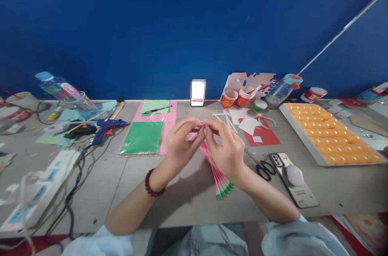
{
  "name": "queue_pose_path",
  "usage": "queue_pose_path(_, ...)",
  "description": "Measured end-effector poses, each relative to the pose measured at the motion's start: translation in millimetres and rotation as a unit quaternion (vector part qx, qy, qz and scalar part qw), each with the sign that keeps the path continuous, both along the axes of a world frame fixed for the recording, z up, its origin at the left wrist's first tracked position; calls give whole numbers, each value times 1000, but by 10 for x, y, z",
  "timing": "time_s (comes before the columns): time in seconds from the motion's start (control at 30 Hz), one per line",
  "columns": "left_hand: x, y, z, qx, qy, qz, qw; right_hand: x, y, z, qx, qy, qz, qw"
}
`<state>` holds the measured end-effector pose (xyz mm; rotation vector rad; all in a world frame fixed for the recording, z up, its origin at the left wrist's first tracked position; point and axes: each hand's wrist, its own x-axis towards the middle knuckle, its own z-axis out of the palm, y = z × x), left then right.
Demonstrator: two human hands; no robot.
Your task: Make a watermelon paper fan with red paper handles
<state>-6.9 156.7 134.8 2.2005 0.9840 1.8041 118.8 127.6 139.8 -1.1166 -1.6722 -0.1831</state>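
My left hand [183, 139] and my right hand [226, 147] meet above the middle of the table, their thumbs and forefingers pinched tip to tip. Whatever lies between the fingertips is too small to make out. Below and behind my right hand is a pleated pink paper fan [216, 170] with white and green at its spread lower end. Its narrow upper end runs up behind the fingers, so I cannot tell whether either hand touches it. A beaded bracelet [155, 183] circles my left wrist.
Left stand a green paper pack [142, 138], a pen [157, 109], a blue glue gun [104, 129] and a power strip [39, 191]. Right are black scissors [265, 170], a phone [295, 185], paper cups [229, 98] and a tray of orange balls [330, 135]. A lit phone [197, 92] leans against the wall.
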Motion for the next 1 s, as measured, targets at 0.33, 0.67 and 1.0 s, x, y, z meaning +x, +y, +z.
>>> queue_pose_path(0.33,1,6,0,-1,-2,1,1000,10,-11,24,-23,38,20,999)
queue_pose_path(0.67,5,-17,41,-70,-36,-23,997,47,-4,101,-102,112,55,987)
queue_pose_path(1.0,11,-22,75,-89,-48,-38,994,88,8,144,-178,194,107,959)
